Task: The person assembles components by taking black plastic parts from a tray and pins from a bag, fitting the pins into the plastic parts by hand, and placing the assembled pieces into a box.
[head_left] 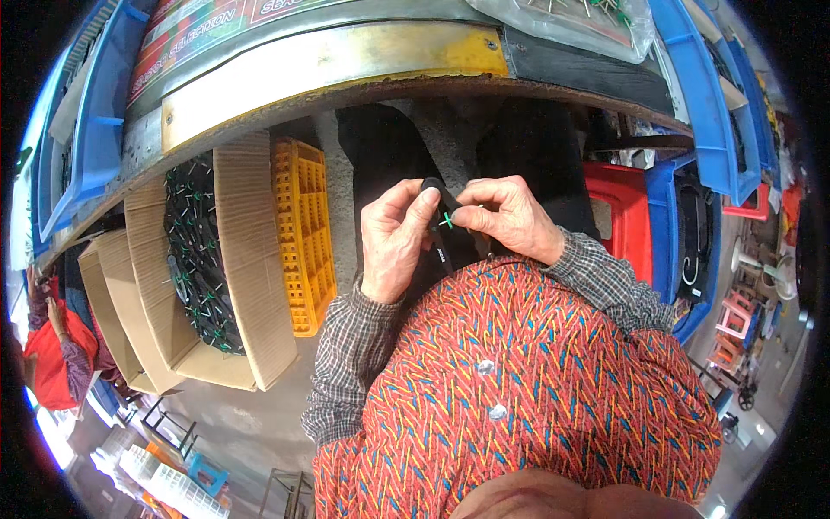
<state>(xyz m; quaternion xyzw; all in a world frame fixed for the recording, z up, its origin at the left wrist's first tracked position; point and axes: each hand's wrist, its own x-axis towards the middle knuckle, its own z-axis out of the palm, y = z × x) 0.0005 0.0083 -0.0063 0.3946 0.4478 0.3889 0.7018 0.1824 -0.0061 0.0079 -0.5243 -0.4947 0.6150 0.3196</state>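
black strap (438, 227) between both hands' fingers (421, 201)

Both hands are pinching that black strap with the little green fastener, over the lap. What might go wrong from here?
1. The green fastener is tiny and held only at the fingertips; it may slip and drop between the knees.
2. The left hand and right hand crowd the black strap, hiding the joint, so misalignment seems likely.

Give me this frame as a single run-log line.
left hand: pinches black strap | right hand: pinches green tag pin at strap | cardboard box of finished black pieces at left
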